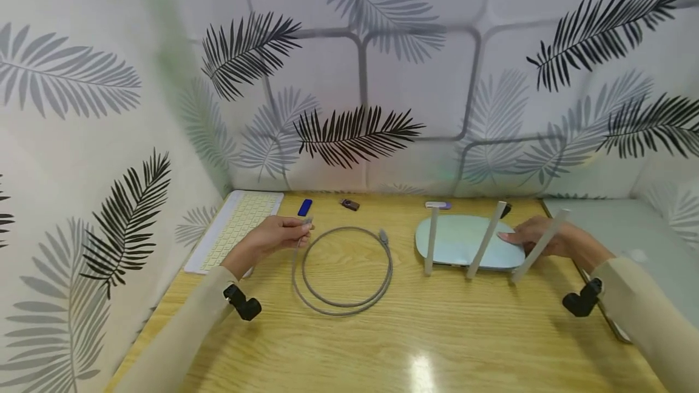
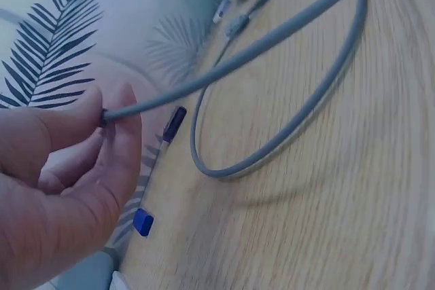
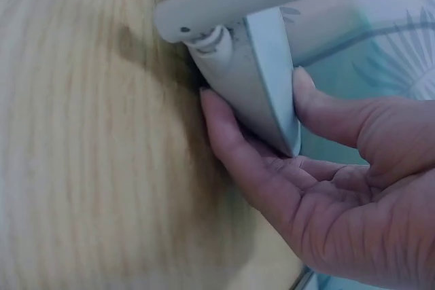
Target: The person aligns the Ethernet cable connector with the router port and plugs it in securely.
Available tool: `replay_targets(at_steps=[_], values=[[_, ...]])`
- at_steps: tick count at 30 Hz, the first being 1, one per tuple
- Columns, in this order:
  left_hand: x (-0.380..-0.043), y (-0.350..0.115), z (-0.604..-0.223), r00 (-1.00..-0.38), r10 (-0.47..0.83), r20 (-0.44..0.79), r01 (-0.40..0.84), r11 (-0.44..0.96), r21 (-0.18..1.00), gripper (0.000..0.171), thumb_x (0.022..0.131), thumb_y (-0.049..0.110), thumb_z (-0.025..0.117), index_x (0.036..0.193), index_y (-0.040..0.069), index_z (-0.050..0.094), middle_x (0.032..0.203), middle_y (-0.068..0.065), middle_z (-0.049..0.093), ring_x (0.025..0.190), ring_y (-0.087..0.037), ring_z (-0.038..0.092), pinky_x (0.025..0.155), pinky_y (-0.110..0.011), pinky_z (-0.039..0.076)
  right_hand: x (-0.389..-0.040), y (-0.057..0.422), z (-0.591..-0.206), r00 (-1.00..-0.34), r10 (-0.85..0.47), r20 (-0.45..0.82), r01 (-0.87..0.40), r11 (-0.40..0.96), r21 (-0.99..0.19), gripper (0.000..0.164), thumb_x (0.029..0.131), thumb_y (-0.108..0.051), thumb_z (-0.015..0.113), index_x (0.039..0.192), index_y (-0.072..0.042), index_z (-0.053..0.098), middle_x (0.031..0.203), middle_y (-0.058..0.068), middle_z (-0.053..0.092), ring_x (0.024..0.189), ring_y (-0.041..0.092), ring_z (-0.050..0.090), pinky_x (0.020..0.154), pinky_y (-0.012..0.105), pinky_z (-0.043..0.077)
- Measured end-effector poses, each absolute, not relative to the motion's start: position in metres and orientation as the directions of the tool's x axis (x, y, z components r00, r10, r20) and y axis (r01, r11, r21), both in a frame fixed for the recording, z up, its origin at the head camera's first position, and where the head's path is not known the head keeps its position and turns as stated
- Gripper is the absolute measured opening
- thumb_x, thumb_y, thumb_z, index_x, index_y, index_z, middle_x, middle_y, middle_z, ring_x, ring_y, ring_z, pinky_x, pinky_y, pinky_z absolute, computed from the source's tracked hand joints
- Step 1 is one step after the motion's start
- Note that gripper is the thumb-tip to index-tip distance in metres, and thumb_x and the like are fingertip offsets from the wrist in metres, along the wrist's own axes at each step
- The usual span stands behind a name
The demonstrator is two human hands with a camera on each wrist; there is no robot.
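My left hand (image 1: 275,234) pinches one end of a grey network cable (image 1: 341,313) between thumb and fingers, a little above the table. The rest of the cable lies looped on the wood, its other plug (image 1: 384,236) resting at the upper right of the loop. In the left wrist view the cable (image 2: 272,40) runs away from the fingertips; the held plug is mostly hidden. My right hand (image 1: 540,235) grips the right end of a pale router (image 1: 455,238) with several upright antennas. In the right wrist view the thumb lies on the router's (image 3: 268,79) top, with fingers beneath its edge.
A white keyboard (image 1: 238,229) lies at the left edge. Along the back are a blue USB stick (image 1: 304,207), a dark brown one (image 1: 350,204) and a white-and-purple one (image 1: 438,205). A flat grey panel (image 1: 606,229) lies on the right. Leaf-patterned cloth (image 1: 338,77) hangs behind.
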State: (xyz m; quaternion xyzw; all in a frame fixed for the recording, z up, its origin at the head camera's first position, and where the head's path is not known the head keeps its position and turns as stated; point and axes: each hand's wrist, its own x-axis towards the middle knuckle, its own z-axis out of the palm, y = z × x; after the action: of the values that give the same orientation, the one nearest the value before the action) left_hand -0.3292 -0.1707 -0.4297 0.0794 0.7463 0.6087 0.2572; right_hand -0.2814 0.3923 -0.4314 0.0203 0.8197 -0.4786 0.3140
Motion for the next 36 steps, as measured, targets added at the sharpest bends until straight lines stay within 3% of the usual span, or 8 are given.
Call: replay_targets(at_steps=[3, 7, 11, 15, 21, 26, 31, 36], values=[[-0.329, -0.17, -0.427, -0.824, 0.485, -0.293, -0.224, 0.196, 0.955, 0.043, 0.1, 0.024, 0.056, 0.135, -0.003, 0.054, 0.116, -0.009, 0.063, 0.103, -0.018, 0.068, 0.107, -0.044, 0.051, -0.278, 0.396, -0.431, -0.79, -0.311, -0.529, 0.36, 0.463, -0.81, 0.04, 0.104, -0.031, 0.048, 0.066, -0.02, 0.04, 0.057, -0.009, 0.035, 0.051, 0.005, 0.033, 0.055, 0.023, 0.03], [-0.324, -0.166, -0.42, -0.794, 0.553, -0.251, -0.208, 0.139, 0.968, 0.046, 0.103, 0.028, 0.05, 0.137, -0.004, 0.05, 0.115, -0.005, 0.059, 0.105, -0.017, 0.064, 0.108, -0.047, 0.049, -0.277, 0.398, -0.433, -0.789, -0.312, -0.529, 0.396, 0.4, -0.827, 0.04, 0.106, -0.027, 0.044, 0.067, -0.021, 0.048, 0.056, -0.009, 0.038, 0.05, 0.004, 0.034, 0.055, 0.024, 0.025], [-0.315, -0.156, -0.413, -0.766, 0.605, -0.218, -0.195, 0.105, 0.975, 0.046, 0.105, 0.025, 0.045, 0.137, -0.008, 0.047, 0.113, -0.007, 0.057, 0.097, -0.014, 0.06, 0.102, -0.042, 0.055, -0.276, 0.396, -0.436, -0.78, -0.307, -0.546, 0.429, 0.373, -0.823, 0.043, 0.106, -0.028, 0.043, 0.064, -0.022, 0.051, 0.055, -0.01, 0.041, 0.051, 0.004, 0.045, 0.056, 0.021, 0.045], [-0.301, -0.141, -0.407, -0.743, 0.62, -0.252, -0.2, 0.153, 0.968, 0.044, 0.105, 0.022, 0.045, 0.134, -0.011, 0.05, 0.107, -0.006, 0.06, 0.095, -0.015, 0.062, 0.095, -0.039, 0.059, -0.275, 0.395, -0.439, -0.764, -0.336, -0.55, 0.454, 0.325, -0.829, 0.045, 0.106, -0.028, 0.042, 0.064, -0.022, 0.055, 0.056, -0.01, 0.046, 0.062, 0.007, 0.061, 0.072, 0.026, 0.061], [-0.281, -0.112, -0.405, -0.647, 0.685, -0.335, -0.211, 0.262, 0.942, 0.046, 0.104, 0.024, 0.048, 0.129, -0.015, 0.053, 0.1, -0.008, 0.068, 0.088, -0.016, 0.07, 0.091, -0.041, 0.061, -0.275, 0.394, -0.438, -0.754, -0.377, -0.538, 0.43, 0.336, -0.838, 0.049, 0.106, -0.031, 0.042, 0.058, -0.023, 0.042, 0.057, -0.01, 0.047, 0.066, 0.009, 0.064, 0.077, 0.029, 0.062], [-0.268, -0.089, -0.41, -0.566, 0.733, -0.378, -0.214, 0.312, 0.926, 0.041, 0.104, 0.022, 0.048, 0.124, -0.013, 0.057, 0.1, -0.013, 0.069, 0.081, -0.013, 0.07, 0.088, -0.039, 0.062, -0.276, 0.392, -0.439, -0.753, -0.362, -0.55, 0.44, 0.345, -0.829, 0.051, 0.107, -0.031, 0.041, 0.056, -0.023, 0.042, 0.055, -0.01, 0.047, 0.064, 0.008, 0.064, 0.077, 0.029, 0.062], [-0.256, -0.06, -0.42, -0.527, 0.752, -0.396, -0.234, 0.319, 0.918, 0.04, 0.103, 0.021, 0.05, 0.121, -0.013, 0.059, 0.096, -0.009, 0.073, 0.079, -0.012, 0.072, 0.085, -0.037, 0.063, -0.274, 0.389, -0.436, -0.765, -0.334, -0.551, 0.45, 0.334, -0.828, 0.052, 0.106, -0.031, 0.043, 0.055, -0.023, 0.043, 0.054, -0.01, 0.046, 0.064, 0.009, 0.066, 0.076, 0.03, 0.063], [-0.244, -0.027, -0.436, -0.527, 0.749, -0.401, -0.299, 0.278, 0.913, 0.039, 0.101, 0.023, 0.055, 0.115, -0.013, 0.063, 0.096, -0.014, 0.075, 0.077, -0.013, 0.073, 0.081, -0.035, 0.063, -0.271, 0.388, -0.434, -0.773, -0.311, -0.554, 0.466, 0.316, -0.827, 0.053, 0.106, -0.029, 0.045, 0.053, -0.023, 0.04, 0.052, -0.01, 0.042, 0.06, 0.009, 0.063, 0.076, 0.03, 0.063]])
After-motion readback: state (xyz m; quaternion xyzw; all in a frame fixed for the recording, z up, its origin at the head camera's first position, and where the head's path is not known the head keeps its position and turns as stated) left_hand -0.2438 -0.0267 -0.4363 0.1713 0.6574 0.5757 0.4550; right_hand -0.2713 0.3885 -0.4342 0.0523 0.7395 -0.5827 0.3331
